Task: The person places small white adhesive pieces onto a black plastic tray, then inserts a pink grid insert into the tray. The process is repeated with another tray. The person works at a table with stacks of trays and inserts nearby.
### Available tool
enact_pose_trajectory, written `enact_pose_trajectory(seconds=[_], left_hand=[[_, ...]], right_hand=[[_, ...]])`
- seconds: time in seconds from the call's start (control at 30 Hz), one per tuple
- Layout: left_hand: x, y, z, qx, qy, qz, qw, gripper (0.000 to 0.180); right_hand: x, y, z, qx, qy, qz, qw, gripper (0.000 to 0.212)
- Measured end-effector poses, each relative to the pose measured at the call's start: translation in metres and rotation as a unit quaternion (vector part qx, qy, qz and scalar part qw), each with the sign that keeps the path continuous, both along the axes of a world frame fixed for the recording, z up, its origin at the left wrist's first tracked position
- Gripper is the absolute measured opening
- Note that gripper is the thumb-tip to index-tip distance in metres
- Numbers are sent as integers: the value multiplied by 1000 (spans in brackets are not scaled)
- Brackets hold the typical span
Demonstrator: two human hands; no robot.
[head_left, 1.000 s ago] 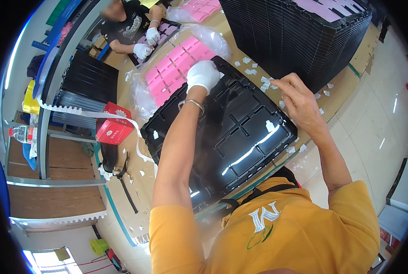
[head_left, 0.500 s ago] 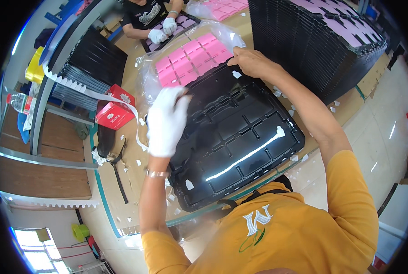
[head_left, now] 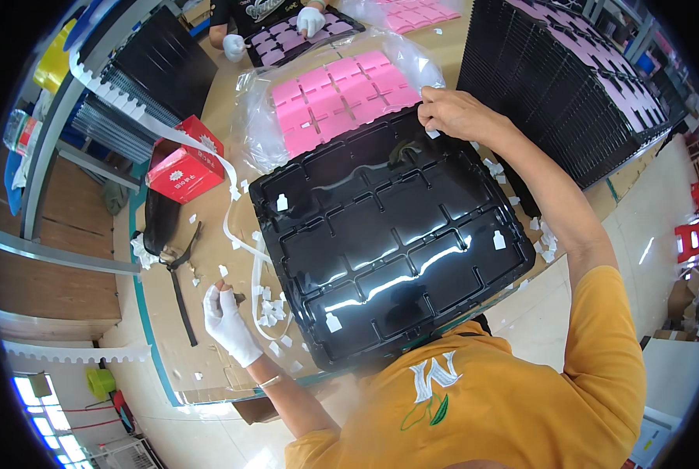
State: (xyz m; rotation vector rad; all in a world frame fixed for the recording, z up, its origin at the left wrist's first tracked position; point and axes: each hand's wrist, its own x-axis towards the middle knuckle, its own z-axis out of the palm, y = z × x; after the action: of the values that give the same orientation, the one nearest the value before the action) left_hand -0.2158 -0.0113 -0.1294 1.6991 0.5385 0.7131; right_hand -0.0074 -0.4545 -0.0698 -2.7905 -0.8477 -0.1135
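A black plastic tray (head_left: 365, 270) with moulded ridges lies before me. Small white bottle-shaped stickers sit near its corners, including a far-left sticker (head_left: 282, 203) and a near-left sticker (head_left: 333, 323). My bare right hand (head_left: 460, 114) pinches the tray's far right corner, partly covering another sticker. My left hand (head_left: 230, 324), in a white glove with bare fingertips, is over the table left of the tray. Its fingertips are drawn together beside a loose white scrap (head_left: 223, 270); whether they hold anything is unclear.
Pink moulded sheets (head_left: 341, 98) in clear plastic lie beyond the tray. Stacked black trays (head_left: 537, 86) rise at right. A red box (head_left: 185, 168), a white strip (head_left: 230, 227) and a black strap (head_left: 181, 309) lie left. Across the table, a co-worker's gloved hands (head_left: 310, 22) are at another tray.
My left hand has moved from the tray's far left corner to the table at left, uncovering a sticker there. My right hand stays at the far right corner. The co-worker's hands have moved apart.
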Motion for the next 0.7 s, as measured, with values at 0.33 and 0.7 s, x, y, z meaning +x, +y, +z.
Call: enact_pose_trajectory(seconds=[0.33, 0.7], left_hand=[[0, -3, -15, -40, 38, 12, 998, 21], [-3, -21, -5, -46, 41, 1, 998, 22]], right_hand=[[-14, -2, -14, 24, -140, 57, 988, 8], [-17, -5, -25, 38, -161, 52, 985, 9]])
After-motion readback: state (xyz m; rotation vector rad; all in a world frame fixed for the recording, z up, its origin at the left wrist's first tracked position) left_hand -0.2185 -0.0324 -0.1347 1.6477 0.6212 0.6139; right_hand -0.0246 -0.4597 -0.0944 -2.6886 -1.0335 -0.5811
